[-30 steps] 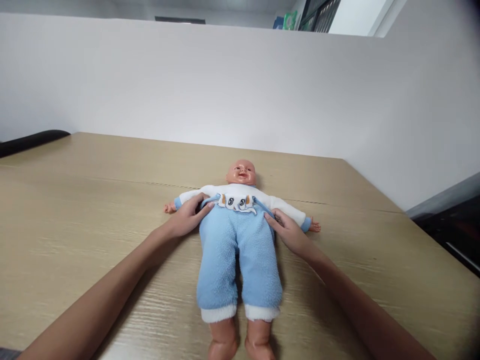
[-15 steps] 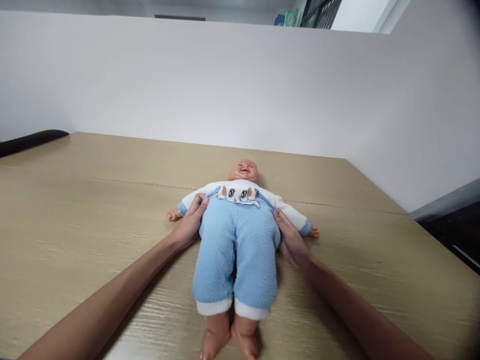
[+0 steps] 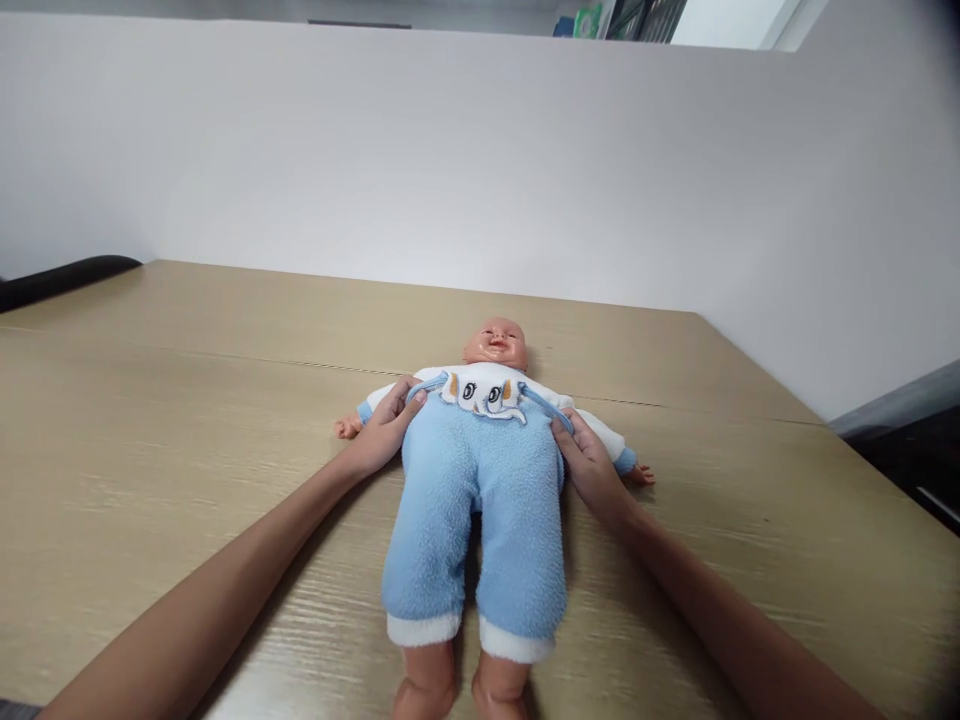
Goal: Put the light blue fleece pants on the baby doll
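A baby doll (image 3: 496,345) lies on its back on the wooden table, feet toward me. It wears fuzzy light-blue overalls (image 3: 480,470) with white cuffs, over a white top (image 3: 604,432) with blue cuffs. An animal face patch (image 3: 484,393) with eyes and orange ears sits on the bib. My left hand (image 3: 390,425) is closed on the blue strap at the left side of the overalls. On the other side, my right hand (image 3: 589,462) pinches the right blue strap (image 3: 546,404). Both straps are drawn outward from the patch.
The wooden table (image 3: 225,440) has a seam running across it beyond the doll. A white partition (image 3: 450,160) rises behind it. At the left edge is a dark curved object (image 3: 75,275); a black object (image 3: 907,470) stands beyond the right edge.
My right hand has shifted slightly, pulling the right strap further outward so it bows more. The doll's legs have spread a little apart, and the view has tilted slightly.
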{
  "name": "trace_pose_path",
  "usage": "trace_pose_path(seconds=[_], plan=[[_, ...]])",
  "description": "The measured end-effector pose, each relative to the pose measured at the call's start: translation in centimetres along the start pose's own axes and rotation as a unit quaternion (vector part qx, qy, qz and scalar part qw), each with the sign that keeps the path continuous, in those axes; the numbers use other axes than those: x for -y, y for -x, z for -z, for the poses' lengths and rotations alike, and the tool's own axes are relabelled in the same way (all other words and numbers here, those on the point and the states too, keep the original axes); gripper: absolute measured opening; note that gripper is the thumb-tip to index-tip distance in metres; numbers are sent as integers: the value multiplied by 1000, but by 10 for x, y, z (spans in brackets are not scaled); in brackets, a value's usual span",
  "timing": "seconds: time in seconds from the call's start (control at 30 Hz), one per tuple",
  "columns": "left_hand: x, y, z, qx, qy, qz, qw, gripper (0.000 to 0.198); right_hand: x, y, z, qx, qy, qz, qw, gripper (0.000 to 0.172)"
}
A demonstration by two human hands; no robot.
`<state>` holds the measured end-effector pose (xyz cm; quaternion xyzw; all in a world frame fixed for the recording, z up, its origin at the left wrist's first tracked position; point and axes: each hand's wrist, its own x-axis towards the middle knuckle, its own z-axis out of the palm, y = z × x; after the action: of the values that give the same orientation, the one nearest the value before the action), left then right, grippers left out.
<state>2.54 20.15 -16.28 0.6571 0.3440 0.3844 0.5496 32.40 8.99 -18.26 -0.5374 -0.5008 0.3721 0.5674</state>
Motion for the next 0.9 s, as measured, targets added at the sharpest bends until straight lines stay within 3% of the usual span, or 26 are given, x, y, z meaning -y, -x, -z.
trace_pose_path(seconds=[0.17, 0.33, 0.53, 0.63, 0.73, 0.83, 0.9], plan=[[-3, -2, 4, 9, 11, -3, 1000, 48, 11, 3, 5, 28, 22, 13, 999, 35], [-2, -4, 5, -41, -4, -47, 998, 51, 23, 1, 7, 6, 56, 31, 998, 32], [-4, -3, -1, -95, 38, -62, 993, 43, 48, -31, 18, 73, -63, -90, 991, 26], [-2, -3, -1, -115, 56, -67, 990, 40, 56, -51, 18, 77, -2, -106, 991, 26], [1, -2, -1, -126, 0, -83, 988, 38, 64, -68, 5, 42, 96, -60, 993, 29], [3, -1, -1, -125, -54, -103, 985, 36, 80, -86, -22, 4, 214, 53, 975, 25], [3, 0, -2, -135, -76, -119, 981, 33, 93, -102, -46, 55, 302, 134, 942, 20]])
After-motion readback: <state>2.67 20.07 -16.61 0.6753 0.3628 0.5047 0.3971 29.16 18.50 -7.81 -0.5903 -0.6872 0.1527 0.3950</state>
